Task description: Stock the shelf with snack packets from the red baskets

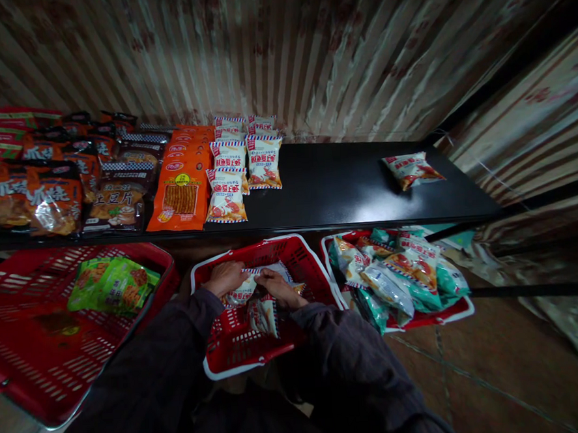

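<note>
Both my hands are over the middle red basket (316, 267), which has a white rim. Between them is a white snack bag (242, 291) with red lettering and a striped top edge. My left hand (225, 277) grips its upper left corner, and my right hand (278, 288) pinches its upper right side. Below my right hand, another bag of the same kind (263, 316) lies in the basket. More packaging shows partly behind my right hand. On the black shelf (316, 182) in front, matching snack bags (226, 194) stand upright in two columns.
One snack bag (412, 170) lies at the shelf's right end. Orange packets (180, 197), dark potato-chip bags (114, 201) and orange-black bags (53, 198) line the left. The right basket (466, 310) holds several white and teal bags; the left basket (12, 338) holds green packets (112, 286).
</note>
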Demonstrator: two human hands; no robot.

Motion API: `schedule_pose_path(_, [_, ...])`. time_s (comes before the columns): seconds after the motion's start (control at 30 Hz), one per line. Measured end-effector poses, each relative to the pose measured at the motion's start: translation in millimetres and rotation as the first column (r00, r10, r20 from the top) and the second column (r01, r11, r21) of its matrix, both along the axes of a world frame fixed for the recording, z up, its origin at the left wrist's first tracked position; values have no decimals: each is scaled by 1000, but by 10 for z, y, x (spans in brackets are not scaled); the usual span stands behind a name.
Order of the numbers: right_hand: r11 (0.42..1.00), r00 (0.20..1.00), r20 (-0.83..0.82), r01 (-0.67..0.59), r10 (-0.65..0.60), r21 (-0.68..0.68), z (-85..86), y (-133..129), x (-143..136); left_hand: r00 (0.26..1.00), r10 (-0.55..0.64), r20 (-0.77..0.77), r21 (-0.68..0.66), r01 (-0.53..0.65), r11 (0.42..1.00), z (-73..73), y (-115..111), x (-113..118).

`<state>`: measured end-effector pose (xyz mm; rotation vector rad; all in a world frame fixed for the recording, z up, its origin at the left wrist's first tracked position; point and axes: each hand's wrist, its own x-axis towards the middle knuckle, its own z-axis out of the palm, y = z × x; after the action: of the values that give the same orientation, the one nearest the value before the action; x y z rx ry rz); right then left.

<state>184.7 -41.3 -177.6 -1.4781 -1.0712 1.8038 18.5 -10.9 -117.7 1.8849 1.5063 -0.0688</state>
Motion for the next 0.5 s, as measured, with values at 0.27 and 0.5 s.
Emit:
schedule_pose_path(0.27, [977, 982, -8, 189, -189, 94, 172, 161, 164, 943, 161, 289, -43, -156, 987, 94, 105, -26])
schedule_pose_path(0.5, [910, 953, 6, 287, -302, 300, 484, 329, 316, 707, 377, 599, -196, -327, 924, 113, 135, 79])
